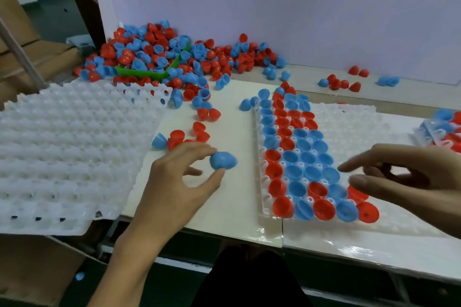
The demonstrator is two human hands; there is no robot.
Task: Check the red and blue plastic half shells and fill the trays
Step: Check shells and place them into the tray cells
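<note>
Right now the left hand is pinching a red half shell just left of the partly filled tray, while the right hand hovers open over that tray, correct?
Nearly. The half shell pinched by the left hand is blue, not red, as the head view shows. The rest holds: it sits just left of the partly filled tray, and the right hand hovers open over that tray.

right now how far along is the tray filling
Done: the left columns of the white plastic tray hold red and blue shells. In hand: the left hand pinches a blue plastic half shell; the right hand hovers open. Left: the tray's right side, the empty tray stack, the mixed shell pile.
</note>
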